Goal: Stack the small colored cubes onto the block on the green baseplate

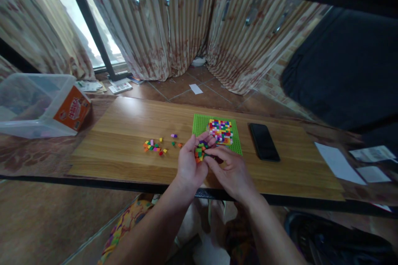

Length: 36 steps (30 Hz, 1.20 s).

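My left hand is turned palm up and cupped around several small toy bricks, green, orange, yellow and purple. Over that palm my right hand reaches in from the right, thumb and forefinger pinched together among the bricks. Whatever is between those fingertips is too small to make out. Just beyond the hands lies a green studded baseplate, partly hidden by my fingers. A block of many-coloured bricks is built up on it. Loose bricks are scattered on the wooden board to the left.
A black phone rests on the wooden board, right of the baseplate. At the far left stands a clear plastic bin with an orange label. White papers lie at the right. Curtains hang behind the table.
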### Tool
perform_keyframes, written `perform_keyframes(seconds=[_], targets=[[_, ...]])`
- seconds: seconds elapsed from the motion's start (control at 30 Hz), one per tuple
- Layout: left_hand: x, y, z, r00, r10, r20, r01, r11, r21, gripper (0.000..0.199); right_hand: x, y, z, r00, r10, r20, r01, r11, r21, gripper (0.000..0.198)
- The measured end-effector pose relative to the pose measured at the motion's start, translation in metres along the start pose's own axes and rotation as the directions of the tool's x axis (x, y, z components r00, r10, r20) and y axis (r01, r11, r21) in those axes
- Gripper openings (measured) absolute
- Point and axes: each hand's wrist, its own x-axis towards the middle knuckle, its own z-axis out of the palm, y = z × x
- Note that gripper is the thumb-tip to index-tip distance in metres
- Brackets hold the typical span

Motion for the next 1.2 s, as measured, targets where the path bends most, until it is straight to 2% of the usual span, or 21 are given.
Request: perform_keyframes(seconds=[0.1, 0.17, 0.3, 0.4, 0.6, 0.83, 1.0, 1.2], targets=[[0.001, -0.001, 0.001, 1.0, 0.013, -0.02, -0.013, 1.0, -0.024, 0.033, 0.001, 0.004, -0.001, 0.997, 0.007, -0.075, -0.003, 0.999, 0.054, 0.015], [0.002, -0.001, 0.001, 0.998, 0.017, -0.057, -0.019, 0.999, -0.038, 0.031, 0.002, 0.011, -0.005, 0.984, 0.053, -0.171, -0.034, 0.994, 0.108, 0.017], [0.005, 0.0, -0.004, 0.991, -0.027, -0.132, 0.024, 0.999, -0.026, 0.028, 0.009, 0.03, -0.016, 0.909, 0.187, -0.373, -0.153, 0.981, 0.119, 0.028], [0.007, -0.001, -0.008, 0.983, -0.088, -0.163, 0.095, 0.995, 0.04, 0.024, 0.015, 0.042, -0.023, 0.868, 0.22, -0.445, -0.228, 0.973, 0.036, 0.031], [0.007, -0.003, -0.006, 0.983, -0.096, -0.154, 0.117, 0.984, 0.135, 0.012, 0.024, 0.053, -0.019, 0.87, 0.18, -0.459, -0.275, 0.95, -0.149, 0.031], [0.006, -0.003, -0.006, 0.983, -0.091, -0.157, 0.118, 0.978, 0.169, 0.013, 0.03, 0.059, -0.01, 0.864, 0.071, -0.498, -0.256, 0.914, -0.314, 0.032], [0.006, -0.003, -0.006, 0.984, -0.081, -0.156, 0.109, 0.977, 0.185, 0.014, 0.034, 0.065, -0.008, 0.859, 0.022, -0.512, -0.214, 0.923, -0.32, 0.027], [0.007, -0.004, -0.007, 0.985, -0.076, -0.153, 0.106, 0.975, 0.196, 0.014, 0.035, 0.073, -0.009, 0.854, 0.048, -0.518, -0.196, 0.952, -0.235, 0.024]])
